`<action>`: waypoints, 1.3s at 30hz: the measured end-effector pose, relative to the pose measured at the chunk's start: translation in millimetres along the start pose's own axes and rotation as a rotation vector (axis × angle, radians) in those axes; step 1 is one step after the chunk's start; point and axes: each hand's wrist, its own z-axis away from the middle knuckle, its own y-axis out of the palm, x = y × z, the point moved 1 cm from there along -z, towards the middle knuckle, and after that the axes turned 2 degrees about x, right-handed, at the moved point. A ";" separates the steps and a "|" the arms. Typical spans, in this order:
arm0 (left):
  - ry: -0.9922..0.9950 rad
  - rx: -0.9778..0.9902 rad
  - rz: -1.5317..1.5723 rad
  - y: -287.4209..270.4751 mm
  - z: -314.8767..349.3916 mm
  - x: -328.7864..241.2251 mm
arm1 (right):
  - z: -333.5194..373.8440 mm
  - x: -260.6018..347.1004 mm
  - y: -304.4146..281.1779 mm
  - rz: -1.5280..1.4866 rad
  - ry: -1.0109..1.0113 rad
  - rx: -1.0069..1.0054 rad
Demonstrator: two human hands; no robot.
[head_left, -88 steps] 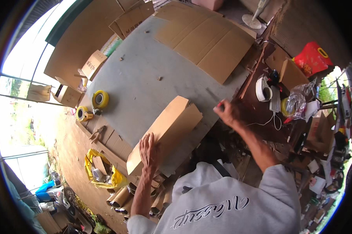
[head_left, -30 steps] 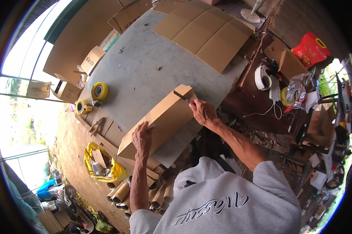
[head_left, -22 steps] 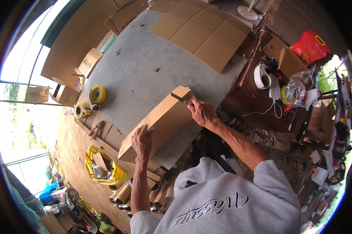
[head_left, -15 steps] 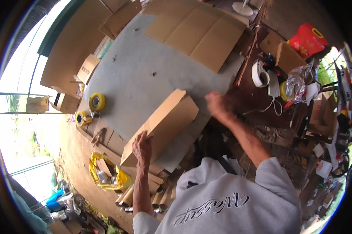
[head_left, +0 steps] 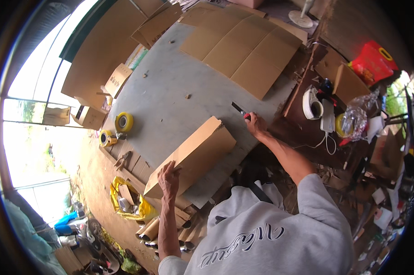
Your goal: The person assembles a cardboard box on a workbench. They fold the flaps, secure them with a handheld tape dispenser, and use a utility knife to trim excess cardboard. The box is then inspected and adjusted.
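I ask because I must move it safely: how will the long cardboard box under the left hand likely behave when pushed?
The long cardboard box would probably slide rather than roll, as its sides are flat. Its straight edges suggest stiffness. It may be light for its size, being cardboard, though its inside is hidden.

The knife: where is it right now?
In the head view, the right hand holds the knife over the grey table, right of the cardboard box.
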 end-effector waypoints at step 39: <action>0.266 0.017 1.554 -200.8 4.5 -121.6 | 146.2 414.6 -257.2 -0.460 -0.680 0.656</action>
